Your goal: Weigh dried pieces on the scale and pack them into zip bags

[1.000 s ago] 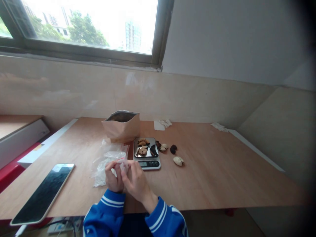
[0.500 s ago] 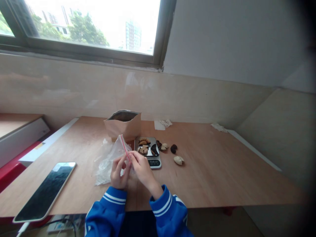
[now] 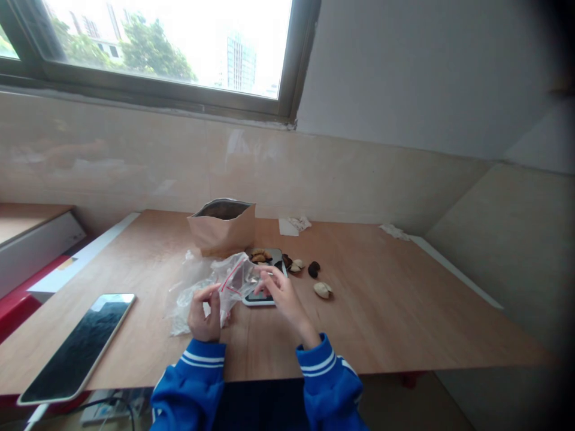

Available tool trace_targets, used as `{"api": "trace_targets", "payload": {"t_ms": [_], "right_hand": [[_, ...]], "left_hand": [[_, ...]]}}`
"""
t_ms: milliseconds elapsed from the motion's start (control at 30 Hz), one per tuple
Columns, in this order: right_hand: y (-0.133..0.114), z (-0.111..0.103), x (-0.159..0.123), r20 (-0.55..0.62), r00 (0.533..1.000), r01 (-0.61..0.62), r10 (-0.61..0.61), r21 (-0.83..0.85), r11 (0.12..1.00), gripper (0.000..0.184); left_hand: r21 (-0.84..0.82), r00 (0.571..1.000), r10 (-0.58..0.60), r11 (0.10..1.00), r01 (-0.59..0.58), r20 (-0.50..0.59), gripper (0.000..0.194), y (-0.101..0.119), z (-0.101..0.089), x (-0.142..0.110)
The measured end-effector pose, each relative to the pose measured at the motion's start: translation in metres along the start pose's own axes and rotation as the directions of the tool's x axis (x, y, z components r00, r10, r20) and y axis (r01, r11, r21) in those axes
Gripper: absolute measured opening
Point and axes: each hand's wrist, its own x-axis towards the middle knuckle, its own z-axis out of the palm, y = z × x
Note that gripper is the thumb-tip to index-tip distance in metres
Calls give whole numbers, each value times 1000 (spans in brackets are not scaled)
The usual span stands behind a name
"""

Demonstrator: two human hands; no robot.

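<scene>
A clear zip-lock bag (image 3: 242, 276) with a red seal line is spread between my two hands over the near side of a small scale. My left hand (image 3: 205, 314) pinches the bag's left edge between thumb and fingers. At its right edge, my right hand (image 3: 279, 294) grips the plastic with its fingertips. Under and behind the bag, the scale (image 3: 275, 256) carries brown dried pieces (image 3: 259, 255); the bag and my right hand hide part of it. More crumpled clear plastic (image 3: 182, 308) lies beside my left hand.
Behind the scale stands an open brown paper pouch (image 3: 222, 233). Right of it lie a pale shell-like piece (image 3: 322, 291), a dark piece (image 3: 314, 269) and another pale one (image 3: 296, 266). A phone (image 3: 78, 350) with a cable rests at the left; tissue (image 3: 299, 224) lies at the back.
My right hand has moved right, away from my left, drawing the bag's edge with it. The bag's mouth, pressed together before, is now spread apart across the scale.
</scene>
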Motion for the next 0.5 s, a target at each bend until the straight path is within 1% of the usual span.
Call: {"api": "trace_targets", "payload": {"t_ms": [33, 100, 167, 200, 267, 333, 400, 500], "right_hand": [[-1, -7, -1, -15, 998, 52, -53, -53, 997, 39], [1, -20, -1, -102, 982, 132, -161, -241, 962, 35], [10, -30, 1, -160, 954, 156, -253, -458, 875, 32], [16, -33, 1, -156, 946, 157, -284, -546, 823, 32], [32, -35, 2, -106, 951, 149, -290, -665, 731, 36], [45, -33, 2, -78, 963, 123, -259, -726, 676, 37], [53, -29, 0, -97, 967, 84, -236, -754, 651, 33], [55, -24, -3, -161, 958, 44, -240, -739, 672, 26]], "left_hand": [[-8, 1000, -10, 1000, 10, -6, 19, 0, 0, 0], [-14, 1000, -14, 1000, 14, -25, 18, 0, -1, 0], [-3, 999, 27, 1000, -27, -31, 16, 0, -1, 1], [12, 998, 49, 999, -49, -27, 15, 1, -1, 2], [40, 997, 70, 997, -69, -42, 14, 1, -1, 2], [22, 996, 32, 999, -31, -86, 17, -1, 2, 1], [-68, 992, -53, 997, 45, -118, 20, -2, 6, 0], [-220, 975, -192, 962, 163, -116, 19, -2, 12, -3]]}}
